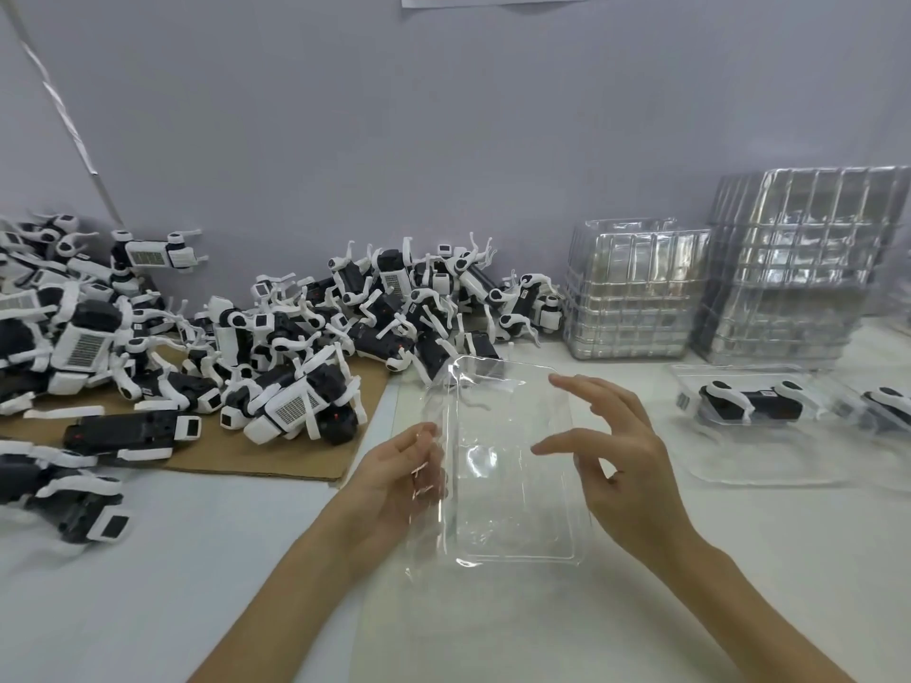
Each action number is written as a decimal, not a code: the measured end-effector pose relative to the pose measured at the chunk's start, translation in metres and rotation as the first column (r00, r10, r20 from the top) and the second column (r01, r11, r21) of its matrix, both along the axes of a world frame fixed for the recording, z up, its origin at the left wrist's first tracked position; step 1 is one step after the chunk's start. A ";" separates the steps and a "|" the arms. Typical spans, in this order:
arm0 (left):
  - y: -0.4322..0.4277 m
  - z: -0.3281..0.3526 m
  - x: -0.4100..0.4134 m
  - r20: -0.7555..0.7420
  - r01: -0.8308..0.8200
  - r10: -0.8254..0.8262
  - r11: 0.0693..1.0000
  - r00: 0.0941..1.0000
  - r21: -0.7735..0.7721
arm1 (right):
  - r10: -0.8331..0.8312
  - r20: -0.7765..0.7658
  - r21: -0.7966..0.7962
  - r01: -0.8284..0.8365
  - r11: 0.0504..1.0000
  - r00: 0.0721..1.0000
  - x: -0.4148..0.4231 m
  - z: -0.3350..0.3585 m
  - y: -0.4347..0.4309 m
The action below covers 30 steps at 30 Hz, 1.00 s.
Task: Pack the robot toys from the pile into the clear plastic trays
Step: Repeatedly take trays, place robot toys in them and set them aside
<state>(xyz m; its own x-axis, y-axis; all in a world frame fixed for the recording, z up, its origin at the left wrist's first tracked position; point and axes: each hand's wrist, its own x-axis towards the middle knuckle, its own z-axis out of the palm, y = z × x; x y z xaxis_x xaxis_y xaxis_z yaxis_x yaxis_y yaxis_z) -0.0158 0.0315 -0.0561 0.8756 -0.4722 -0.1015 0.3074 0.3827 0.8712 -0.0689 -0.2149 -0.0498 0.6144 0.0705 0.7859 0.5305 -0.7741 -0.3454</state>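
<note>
Two hands (517, 478) at unlabelled clear tray (512, 515); no legible writing

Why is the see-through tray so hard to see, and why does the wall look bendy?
In the head view, the clear tray shows mostly through white glare streaks on its edges, since the pale table shows through it. The left hand looks smeared behind the plastic. The wide lens bends lines near the picture's edges, like the strip on the wall. The stacked trays glint silver.
</note>
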 end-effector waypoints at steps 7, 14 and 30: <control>0.002 -0.003 0.003 0.064 -0.104 0.113 0.987 0.992 -0.127 | 0.252 -0.515 0.503 0.051 0.863 0.819 -0.002 0.002 0.001; 0.003 -0.006 0.002 0.166 -0.062 0.064 0.998 0.984 -0.018 | 0.398 -0.642 0.662 0.212 0.719 0.656 0.005 -0.007 0.005; 0.014 0.000 0.019 0.245 -0.636 0.626 0.770 0.741 -0.043 | -0.023 -0.430 0.678 0.340 0.652 0.902 0.005 0.004 -0.025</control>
